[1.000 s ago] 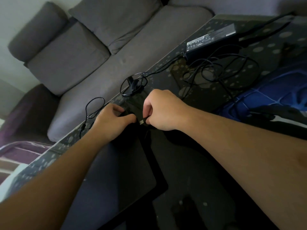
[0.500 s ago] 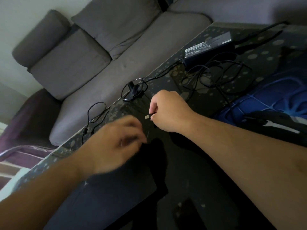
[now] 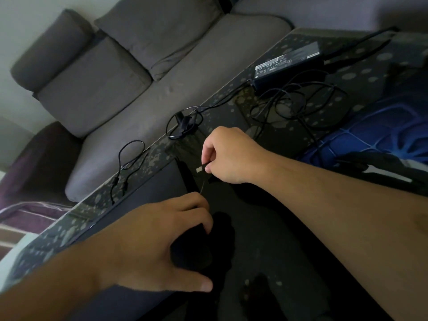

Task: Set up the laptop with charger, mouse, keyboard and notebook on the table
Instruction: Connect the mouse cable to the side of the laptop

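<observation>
R hand (image 3: 231,156) pinches USB plug (image 3: 201,169); L hand (image 3: 162,242) spread, ungripping, over laptop (image 3: 148,188); charger (image 3: 288,63) cable tangle behind.

My left hand (image 3: 159,242) is covering a dark object too shadowed to identify; my right hand (image 3: 229,156) is hiding the plug's (image 3: 201,169) cable.

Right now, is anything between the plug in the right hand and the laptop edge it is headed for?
Nothing visible blocks it. The right hand pinches the silver plug just off the closed laptop, with only bare dark table between. The left hand rests lower down, out of the path. The port itself is too dark to see.
</observation>
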Action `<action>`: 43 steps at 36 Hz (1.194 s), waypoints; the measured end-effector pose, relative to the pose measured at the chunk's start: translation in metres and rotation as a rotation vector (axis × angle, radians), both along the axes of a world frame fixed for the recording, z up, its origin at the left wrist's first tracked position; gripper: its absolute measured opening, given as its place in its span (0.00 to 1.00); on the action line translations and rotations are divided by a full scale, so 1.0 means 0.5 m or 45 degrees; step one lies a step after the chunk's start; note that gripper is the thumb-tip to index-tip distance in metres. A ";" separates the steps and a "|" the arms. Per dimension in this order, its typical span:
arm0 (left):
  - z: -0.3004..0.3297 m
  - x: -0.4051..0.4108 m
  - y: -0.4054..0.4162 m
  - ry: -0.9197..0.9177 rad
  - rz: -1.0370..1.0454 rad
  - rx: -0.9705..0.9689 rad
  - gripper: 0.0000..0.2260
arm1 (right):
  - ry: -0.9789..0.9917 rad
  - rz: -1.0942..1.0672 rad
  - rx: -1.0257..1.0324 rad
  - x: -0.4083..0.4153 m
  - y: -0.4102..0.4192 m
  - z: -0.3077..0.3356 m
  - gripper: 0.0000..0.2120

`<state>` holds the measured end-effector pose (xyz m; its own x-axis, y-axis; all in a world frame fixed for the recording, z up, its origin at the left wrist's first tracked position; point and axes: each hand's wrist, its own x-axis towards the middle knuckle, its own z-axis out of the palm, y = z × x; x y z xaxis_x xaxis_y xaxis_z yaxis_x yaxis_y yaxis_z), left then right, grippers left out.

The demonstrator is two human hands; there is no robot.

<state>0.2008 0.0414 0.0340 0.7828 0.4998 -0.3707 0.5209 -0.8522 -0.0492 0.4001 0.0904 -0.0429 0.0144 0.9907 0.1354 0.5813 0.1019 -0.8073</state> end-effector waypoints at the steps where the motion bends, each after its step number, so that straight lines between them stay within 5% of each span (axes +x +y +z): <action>1: 0.002 0.000 -0.001 -0.025 0.003 -0.007 0.25 | 0.002 0.004 0.003 -0.001 0.000 0.000 0.08; 9: 0.005 -0.005 -0.014 -0.193 -0.190 0.199 0.17 | -0.016 0.064 0.001 -0.001 -0.009 0.001 0.07; 26: 0.020 -0.050 -0.040 -0.440 -0.168 0.210 0.15 | 0.265 0.214 0.024 -0.035 -0.013 0.040 0.06; 43: 0.026 -0.050 -0.041 -0.444 -0.180 0.224 0.13 | 0.396 0.150 0.053 -0.050 -0.008 0.032 0.06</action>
